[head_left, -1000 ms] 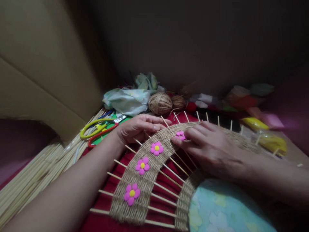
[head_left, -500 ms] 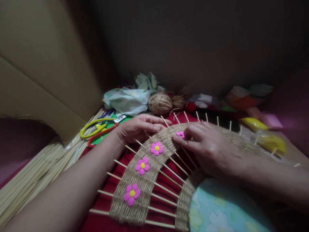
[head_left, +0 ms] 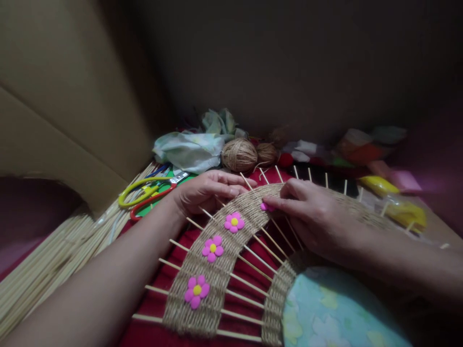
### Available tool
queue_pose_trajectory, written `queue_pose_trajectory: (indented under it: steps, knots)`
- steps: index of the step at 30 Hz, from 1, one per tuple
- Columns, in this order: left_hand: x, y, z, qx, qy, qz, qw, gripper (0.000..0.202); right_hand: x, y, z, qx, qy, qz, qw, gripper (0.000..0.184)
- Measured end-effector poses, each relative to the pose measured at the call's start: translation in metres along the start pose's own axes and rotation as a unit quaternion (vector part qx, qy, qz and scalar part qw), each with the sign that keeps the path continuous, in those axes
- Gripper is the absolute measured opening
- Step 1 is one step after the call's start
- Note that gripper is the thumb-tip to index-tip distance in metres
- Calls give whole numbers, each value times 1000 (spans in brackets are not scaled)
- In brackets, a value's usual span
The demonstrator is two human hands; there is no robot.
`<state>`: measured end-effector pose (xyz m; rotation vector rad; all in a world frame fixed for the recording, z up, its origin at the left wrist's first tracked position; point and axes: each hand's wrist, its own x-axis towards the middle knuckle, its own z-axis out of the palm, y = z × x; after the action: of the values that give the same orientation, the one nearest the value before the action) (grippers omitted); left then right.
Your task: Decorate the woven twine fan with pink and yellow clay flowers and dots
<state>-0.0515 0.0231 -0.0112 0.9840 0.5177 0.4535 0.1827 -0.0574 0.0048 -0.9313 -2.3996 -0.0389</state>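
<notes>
A curved woven twine band (head_left: 231,265) on thin wooden sticks arches around a round, pale blue floral fabric centre (head_left: 325,303). Three pink clay-like flowers (head_left: 234,222) with yellow middles sit along its left part. At the band's upper left edge is my left hand (head_left: 213,190), fingers closed around the outer rim and a stick. My right hand (head_left: 307,207) lies over the top of the band, its thumb pressed on another pink flower (head_left: 266,206), mostly covered. Its remaining fingers are curled, and their tips are partly hidden.
Scissors with yellow and red handles (head_left: 144,193) lie left of my left wrist, near a bundle of pale sticks (head_left: 54,270). Behind the band are twine balls (head_left: 239,155) and crumpled floral cloth (head_left: 190,149). Yellow packets (head_left: 401,212) lie at right. Cardboard (head_left: 72,96) rises at left.
My right thumb has shifted slightly up and right over the pink flower, now covering its upper part. My left hand keeps its place on the rim.
</notes>
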Motion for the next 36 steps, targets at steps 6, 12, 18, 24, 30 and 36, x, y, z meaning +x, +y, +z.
queue_pose_trajectory:
  steps: [6,12,18,24,30,36]
  knots:
    - [0,0,1,-6,-4,3,1000,42,-1,3,-1,37,-28,20,999,37]
    - [0,-1,1,-7,-5,4,1000,44,2,1,-10,-14,-16,1,1000,41]
    - [0,-1,1,-5,-15,0,1000,43,-1,1,-13,-34,-8,2,999,40]
    - [-1,-1,2,-11,-25,10,1000,45,-5,1,-4,-71,-16,-13,997,37]
    - [-2,2,3,-65,-61,44,995,49,-8,1,-12,-39,-7,1,999,42]
    - [-3,2,8,-105,-116,63,986,81,-12,-4,-24,24,4,34,999,53]
